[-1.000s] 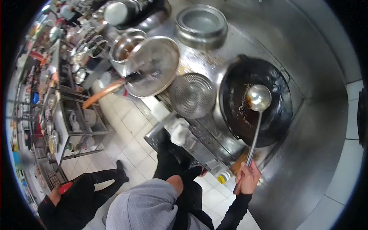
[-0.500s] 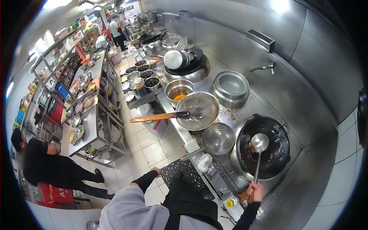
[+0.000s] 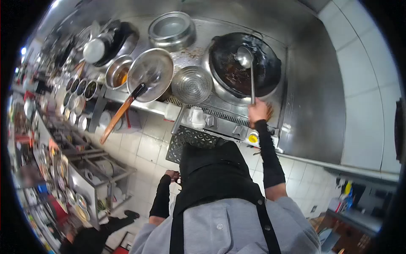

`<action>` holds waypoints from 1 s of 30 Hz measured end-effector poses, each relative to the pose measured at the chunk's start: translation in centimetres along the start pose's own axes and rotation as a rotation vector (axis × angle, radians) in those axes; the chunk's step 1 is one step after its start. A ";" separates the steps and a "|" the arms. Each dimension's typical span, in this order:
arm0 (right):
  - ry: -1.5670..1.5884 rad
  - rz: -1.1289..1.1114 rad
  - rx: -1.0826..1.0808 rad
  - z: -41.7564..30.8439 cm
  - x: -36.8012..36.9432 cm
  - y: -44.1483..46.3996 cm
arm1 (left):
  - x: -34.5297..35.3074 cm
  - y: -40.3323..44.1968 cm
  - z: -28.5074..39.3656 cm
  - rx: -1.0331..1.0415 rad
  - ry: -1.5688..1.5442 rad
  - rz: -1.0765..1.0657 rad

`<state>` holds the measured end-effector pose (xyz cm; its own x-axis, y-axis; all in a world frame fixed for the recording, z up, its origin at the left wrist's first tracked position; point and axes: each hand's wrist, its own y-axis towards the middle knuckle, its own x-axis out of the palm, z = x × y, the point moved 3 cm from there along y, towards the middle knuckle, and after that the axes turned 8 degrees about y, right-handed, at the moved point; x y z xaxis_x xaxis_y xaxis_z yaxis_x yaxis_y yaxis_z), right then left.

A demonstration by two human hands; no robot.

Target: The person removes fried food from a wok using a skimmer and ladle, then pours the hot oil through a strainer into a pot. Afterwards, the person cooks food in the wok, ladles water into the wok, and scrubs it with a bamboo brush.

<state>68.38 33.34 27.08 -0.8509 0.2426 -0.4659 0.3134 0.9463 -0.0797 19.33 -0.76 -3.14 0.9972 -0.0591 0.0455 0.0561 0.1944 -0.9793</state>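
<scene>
Right hand closed round the ladle, which reaches straight ahead of it, bowl over the wok! Stiff metal, likely light until filled, perhaps slick with oil; the handle's near end is the place to grip. The wok's near rim lies just ahead, the yellow-capped bottle just behind, the perforated strainer off left. Left hand, well back and left: can't tell its grip.

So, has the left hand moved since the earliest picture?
Yes: the left hand has moved leftward, away from the yellow-capped bottle.
</scene>
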 end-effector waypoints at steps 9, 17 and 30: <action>-0.354 0.471 -0.005 3.2 -5.8 -15.2 | 4.6 -33.2 26.0 0.846 0.248 -0.218; -0.235 0.500 0.173 10.1 -3.9 -22.7 | 17.4 -58.5 33.9 1.589 0.056 -1.209; -0.395 0.190 0.272 26.1 -3.9 -19.1 | 30.3 -60.4 32.5 1.717 0.184 -1.509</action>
<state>76.76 8.74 7.41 -0.5610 0.2556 -0.7874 0.5899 0.7907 -0.1636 47.78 17.50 63.80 0.2039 -0.9528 0.2248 0.5782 0.3025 0.7577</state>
